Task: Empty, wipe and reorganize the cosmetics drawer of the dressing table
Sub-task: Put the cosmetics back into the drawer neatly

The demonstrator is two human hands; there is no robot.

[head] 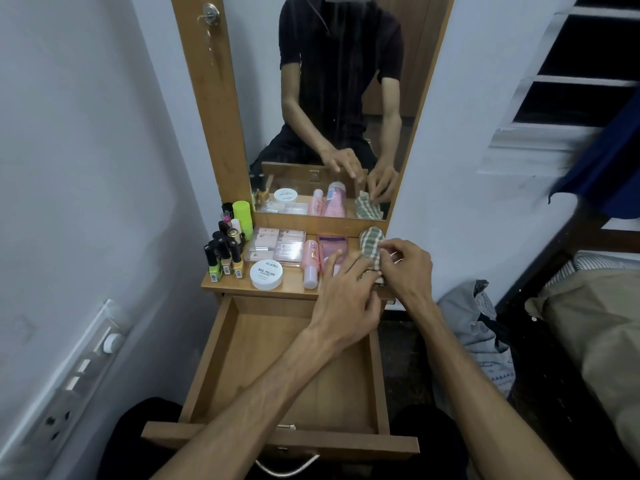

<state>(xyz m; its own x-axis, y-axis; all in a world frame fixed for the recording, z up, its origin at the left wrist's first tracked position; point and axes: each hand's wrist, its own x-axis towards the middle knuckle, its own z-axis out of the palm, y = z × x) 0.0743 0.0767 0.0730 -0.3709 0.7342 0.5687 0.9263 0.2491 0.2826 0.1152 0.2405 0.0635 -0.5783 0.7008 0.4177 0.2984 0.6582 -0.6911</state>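
Observation:
The wooden drawer (221, 348) is pulled out towards me and holds nothing. On the dressing table top (291, 292) stand several nail polish bottles (223, 258), a white nail polish remover tub (266, 274), a clear plastic case (277, 245), a pink bottle (310, 261) and a purple pouch (332, 244). A green checked cloth (371, 242) lies at the top's right end. My right hand (407, 268) grips the cloth. My left hand (346, 299) rests on its near edge with fingers spread.
A mirror (332, 98) above the top reflects a person and the items. A lime green canister (242, 216) stands at the back left. A switch panel (79, 372) is on the left wall. A grey bag (478, 327) and a bed (595, 323) are at the right.

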